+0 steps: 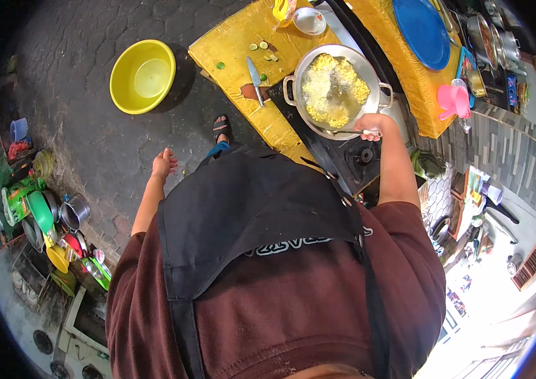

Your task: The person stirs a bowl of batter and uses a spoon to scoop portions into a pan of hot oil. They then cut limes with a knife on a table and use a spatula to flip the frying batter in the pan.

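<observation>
My right hand is closed around the handle of a metal cooking utensil at the near rim of a wok. The utensil's head cannot be made out. Inside the wok, yellow battered pieces of food lie in bubbling oil. The wok sits on a black gas stove. My left hand hangs at my side over the dark floor, holding nothing, its fingers loosely apart. On the yellow-covered table, a knife lies beside cut limes.
A yellow-green basin stands on the paved floor to the left. Behind the stove, another yellow surface bears a blue tray and a pink cup. A white bowl sits beyond the wok. Pots and dishes crowd the left edge.
</observation>
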### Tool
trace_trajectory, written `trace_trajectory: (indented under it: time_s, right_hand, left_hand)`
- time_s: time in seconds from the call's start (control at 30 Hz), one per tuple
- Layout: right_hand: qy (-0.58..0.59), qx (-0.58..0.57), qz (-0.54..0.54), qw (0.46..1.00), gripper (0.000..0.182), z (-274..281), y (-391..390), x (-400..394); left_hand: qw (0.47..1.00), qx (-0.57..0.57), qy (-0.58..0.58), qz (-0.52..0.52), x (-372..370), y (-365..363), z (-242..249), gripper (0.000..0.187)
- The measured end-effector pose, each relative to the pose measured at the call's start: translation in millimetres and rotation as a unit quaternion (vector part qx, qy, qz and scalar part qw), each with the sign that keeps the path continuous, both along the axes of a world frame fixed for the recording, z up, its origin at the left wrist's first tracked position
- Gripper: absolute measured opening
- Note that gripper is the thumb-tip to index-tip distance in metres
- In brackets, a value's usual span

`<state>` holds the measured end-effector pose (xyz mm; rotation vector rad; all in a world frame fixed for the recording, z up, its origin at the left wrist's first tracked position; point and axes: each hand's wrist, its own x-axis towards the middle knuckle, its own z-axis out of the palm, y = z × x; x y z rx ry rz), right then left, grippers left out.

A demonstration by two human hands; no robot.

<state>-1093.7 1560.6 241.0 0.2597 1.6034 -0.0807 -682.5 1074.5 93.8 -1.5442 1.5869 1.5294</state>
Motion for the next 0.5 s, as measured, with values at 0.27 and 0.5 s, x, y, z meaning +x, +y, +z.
trace_trajectory:
  time_s: [0.27,0.5]
  right_hand:
    - [-0.013,-0.009,0.038,0.999,0.015,-37,1,-4]
    - [-0.031,0.032,0.035,0.998,0.014,-15,-5,-2]
  left_hand:
    - [1.0,0.007,-0.007,0.004,1,-3,-12,0.042]
    - [1.0,-0.004,-0.004,-0.001,-12,-3,1,0.043]
